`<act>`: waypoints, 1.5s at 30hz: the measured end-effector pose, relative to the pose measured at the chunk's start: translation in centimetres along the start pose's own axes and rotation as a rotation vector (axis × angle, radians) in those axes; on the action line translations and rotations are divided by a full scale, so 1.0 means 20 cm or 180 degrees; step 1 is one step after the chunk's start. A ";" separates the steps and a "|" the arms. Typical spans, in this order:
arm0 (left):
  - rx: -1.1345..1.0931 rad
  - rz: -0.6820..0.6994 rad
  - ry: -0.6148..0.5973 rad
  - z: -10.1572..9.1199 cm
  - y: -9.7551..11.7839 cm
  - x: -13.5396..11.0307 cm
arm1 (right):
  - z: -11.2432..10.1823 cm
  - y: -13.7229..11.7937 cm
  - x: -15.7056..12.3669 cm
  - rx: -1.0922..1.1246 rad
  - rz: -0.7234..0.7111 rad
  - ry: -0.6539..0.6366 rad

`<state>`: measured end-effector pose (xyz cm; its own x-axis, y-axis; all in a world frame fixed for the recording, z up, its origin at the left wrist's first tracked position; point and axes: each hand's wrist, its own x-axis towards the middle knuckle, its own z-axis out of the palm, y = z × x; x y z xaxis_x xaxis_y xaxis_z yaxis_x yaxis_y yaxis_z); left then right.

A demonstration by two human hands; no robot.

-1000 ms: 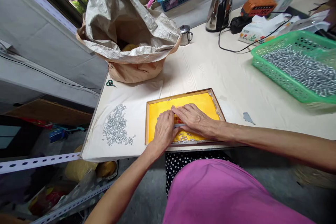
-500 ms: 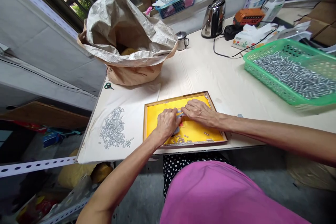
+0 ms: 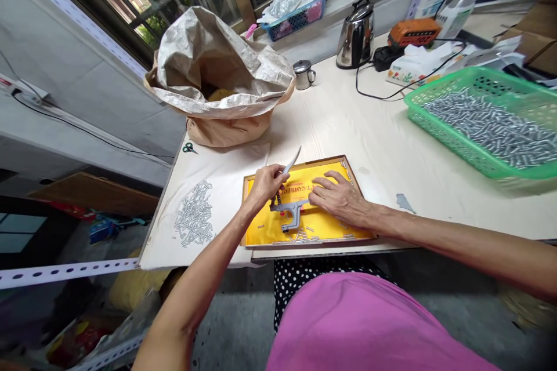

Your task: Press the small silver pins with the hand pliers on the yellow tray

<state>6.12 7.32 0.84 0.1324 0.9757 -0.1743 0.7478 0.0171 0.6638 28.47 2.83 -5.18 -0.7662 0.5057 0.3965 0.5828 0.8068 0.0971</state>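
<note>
A grey metal hand tool (image 3: 292, 208) with a bracket-shaped frame and a long lever (image 3: 292, 159) is held over a shallow tray (image 3: 353, 177) with a yellow lining. My left hand (image 3: 267, 184) is closed around the tool near the base of the lever, which points up and away. My right hand (image 3: 339, 197) pinches the right end of the frame; its index finger is raised. A dark spring-like part shows below my left hand. Small metal pins (image 3: 300, 236) lie along the tray's near edge, and red print shows on the lining.
A pile of metal pins (image 3: 194, 214) lies on the left of the table. A green basket (image 3: 461, 151) of similar pieces stands right. Behind are a large open sack (image 3: 230, 124), a lidded mug (image 3: 303, 75), a kettle (image 3: 354, 35) and scissors (image 3: 190, 148).
My hands have moved apart from being pressed together over the tool. The lever now stands up away from the frame, exposing more of the tool. The whole view has shifted slightly.
</note>
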 end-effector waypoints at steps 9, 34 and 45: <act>0.1034 0.0097 0.0433 0.01 -0.22 -0.01 | -0.09 0.07 -0.19 0.0054 0.0847 0.0407; -0.1357 -0.1011 0.0528 0.17 -0.23 -0.22 | -0.05 0.01 -0.35 0.0418 0.1467 0.1144; -0.1517 -0.0887 0.0472 0.22 -0.13 -0.01 | -0.07 -0.03 -0.40 0.0439 0.1464 0.1280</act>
<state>7.05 6.10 -4.05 -0.1461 0.9399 -0.3087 0.3607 0.3412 0.8680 34.60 -2.06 -7.20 -0.2677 0.6776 0.6849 0.7679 0.5794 -0.2732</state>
